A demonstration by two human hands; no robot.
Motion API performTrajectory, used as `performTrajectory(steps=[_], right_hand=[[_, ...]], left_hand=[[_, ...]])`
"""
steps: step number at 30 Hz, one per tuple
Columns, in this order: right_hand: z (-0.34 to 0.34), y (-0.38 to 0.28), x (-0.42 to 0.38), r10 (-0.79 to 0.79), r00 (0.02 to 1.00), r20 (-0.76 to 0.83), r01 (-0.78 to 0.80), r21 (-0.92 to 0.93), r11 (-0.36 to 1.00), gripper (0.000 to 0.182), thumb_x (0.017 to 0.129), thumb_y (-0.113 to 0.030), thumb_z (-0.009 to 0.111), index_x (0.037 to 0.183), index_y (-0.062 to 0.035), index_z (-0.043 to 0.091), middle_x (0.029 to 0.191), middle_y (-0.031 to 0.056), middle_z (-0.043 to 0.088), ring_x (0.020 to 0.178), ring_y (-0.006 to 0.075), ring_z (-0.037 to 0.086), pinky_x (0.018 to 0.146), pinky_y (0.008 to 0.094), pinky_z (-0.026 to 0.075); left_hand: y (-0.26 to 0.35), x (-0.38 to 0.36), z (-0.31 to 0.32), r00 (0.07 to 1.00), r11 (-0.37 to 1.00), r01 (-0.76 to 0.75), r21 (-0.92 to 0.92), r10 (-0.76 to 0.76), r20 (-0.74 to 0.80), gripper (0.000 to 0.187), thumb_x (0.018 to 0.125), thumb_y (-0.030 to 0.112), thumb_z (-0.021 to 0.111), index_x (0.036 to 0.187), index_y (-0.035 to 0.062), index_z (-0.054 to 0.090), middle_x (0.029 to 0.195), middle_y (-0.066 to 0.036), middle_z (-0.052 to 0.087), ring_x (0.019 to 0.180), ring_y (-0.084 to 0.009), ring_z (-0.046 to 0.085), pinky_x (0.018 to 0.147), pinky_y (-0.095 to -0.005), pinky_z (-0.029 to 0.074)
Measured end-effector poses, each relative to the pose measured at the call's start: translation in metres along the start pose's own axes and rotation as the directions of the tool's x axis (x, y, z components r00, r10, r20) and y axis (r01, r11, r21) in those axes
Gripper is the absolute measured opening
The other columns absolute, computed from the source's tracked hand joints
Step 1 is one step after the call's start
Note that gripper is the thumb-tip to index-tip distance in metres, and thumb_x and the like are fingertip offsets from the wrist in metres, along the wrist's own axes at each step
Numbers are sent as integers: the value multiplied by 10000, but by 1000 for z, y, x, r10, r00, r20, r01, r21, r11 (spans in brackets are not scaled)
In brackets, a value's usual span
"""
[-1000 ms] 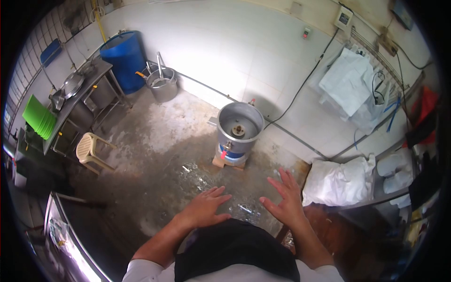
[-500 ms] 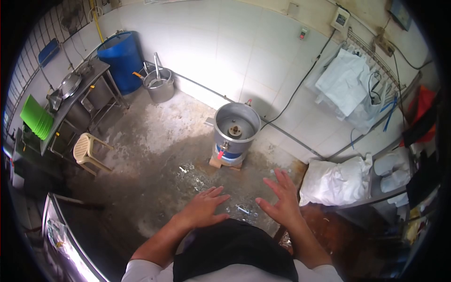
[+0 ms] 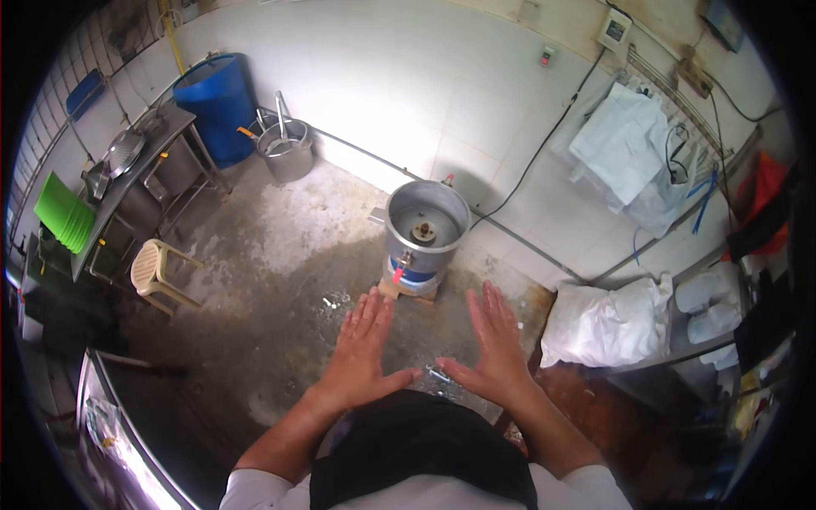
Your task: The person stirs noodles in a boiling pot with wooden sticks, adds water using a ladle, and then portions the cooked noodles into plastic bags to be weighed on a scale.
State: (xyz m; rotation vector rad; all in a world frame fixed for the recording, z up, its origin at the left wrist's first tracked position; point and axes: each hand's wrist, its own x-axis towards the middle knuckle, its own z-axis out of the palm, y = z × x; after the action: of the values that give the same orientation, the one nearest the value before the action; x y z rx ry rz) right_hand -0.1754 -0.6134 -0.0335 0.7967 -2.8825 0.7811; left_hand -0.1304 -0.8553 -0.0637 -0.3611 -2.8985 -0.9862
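My left hand (image 3: 364, 353) is held out in front of the black apron (image 3: 421, 455), palm down, thumb pointing inward. To its right, my right hand (image 3: 491, 348) mirrors it with the fingers stretched and the thumb out. Neither holds anything, and a gap separates the two thumbs. Beyond the fingertips stands a round metal machine (image 3: 427, 217), an open drum with a central hub inside and a red-handled valve (image 3: 399, 270) on its front. It rests on a wooden base (image 3: 416, 295) on the wet floor; both hands appear apart from it.
A cream plastic stool (image 3: 153, 268), a metal table (image 3: 136, 183) with green baskets (image 3: 64, 212), a blue barrel (image 3: 214, 110) and a metal pot (image 3: 286, 149) stand left. A white sack (image 3: 608, 323) lies right. A black cable (image 3: 544, 144) runs down the wall to the machine.
Both hands have turned so their fingers point more forward, and the thumbs have come closer together. The surroundings stay as they were, with only a slight shift of view.
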Motion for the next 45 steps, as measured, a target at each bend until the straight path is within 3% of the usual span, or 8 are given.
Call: performTrajectory(steps=[6, 15, 28, 39, 42, 45], right_hand=[[8, 7, -5, -8, 999, 41, 10, -54, 998, 928, 792, -492, 743, 1527, -99, 333, 1580, 288, 218, 1470, 462, 205, 1156, 581, 206], [2, 14, -5, -14, 1000, 22, 16, -76, 997, 839, 799, -479, 739, 1473, -91, 423, 1560, 283, 272, 1448, 477, 248, 1141, 584, 230], [6, 20, -2, 19, 999, 36, -17, -50, 999, 815, 804, -476, 737, 1465, -103, 440, 1566, 265, 277, 1452, 462, 253, 1146, 581, 221], [0, 27, -13, 91, 996, -23, -92, -36, 995, 773, 821, -476, 725, 1453, -113, 467, 1559, 251, 307, 1459, 444, 255, 1153, 567, 218], [0, 31, -18, 87, 994, -66, -91, -61, 994, 765, 776, -439, 790, 1410, -109, 519, 1547, 251, 335, 1432, 464, 301, 1142, 554, 273], [0, 35, -22, 115, 991, -63, -117, -32, 993, 717, 827, -476, 723, 1425, -142, 512, 1561, 249, 305, 1465, 438, 247, 1152, 583, 217]], left_hand=[[-10, 1, 4, 998, 997, 10, -82, -6, 59, 990, 771, 484, 773, 1519, 19, 320, 1579, -307, 214, 1479, -448, 201, 1193, -509, 204], [-16, 0, 13, 988, 991, -29, -127, 48, 146, 862, 795, 444, 760, 1454, 0, 426, 1537, -299, 318, 1447, -448, 285, 1179, -492, 265], [-18, 5, 14, 977, 995, -40, -89, 57, 204, 849, 803, 446, 754, 1459, 20, 426, 1541, -285, 320, 1432, -436, 319, 1162, -481, 300], [-9, 22, 18, 978, 979, -16, -202, 58, 199, 909, 774, 408, 782, 1481, 2, 380, 1548, -297, 298, 1437, -425, 319, 1159, -452, 312], [-8, 26, 21, 969, 980, -39, -195, 84, 231, 909, 769, 398, 784, 1485, 11, 378, 1545, -296, 306, 1439, -421, 319, 1150, -452, 327], [-8, 30, 23, 964, 975, -48, -215, 101, 245, 910, 764, 397, 791, 1486, 23, 383, 1543, -285, 320, 1436, -419, 326, 1141, -452, 343]])
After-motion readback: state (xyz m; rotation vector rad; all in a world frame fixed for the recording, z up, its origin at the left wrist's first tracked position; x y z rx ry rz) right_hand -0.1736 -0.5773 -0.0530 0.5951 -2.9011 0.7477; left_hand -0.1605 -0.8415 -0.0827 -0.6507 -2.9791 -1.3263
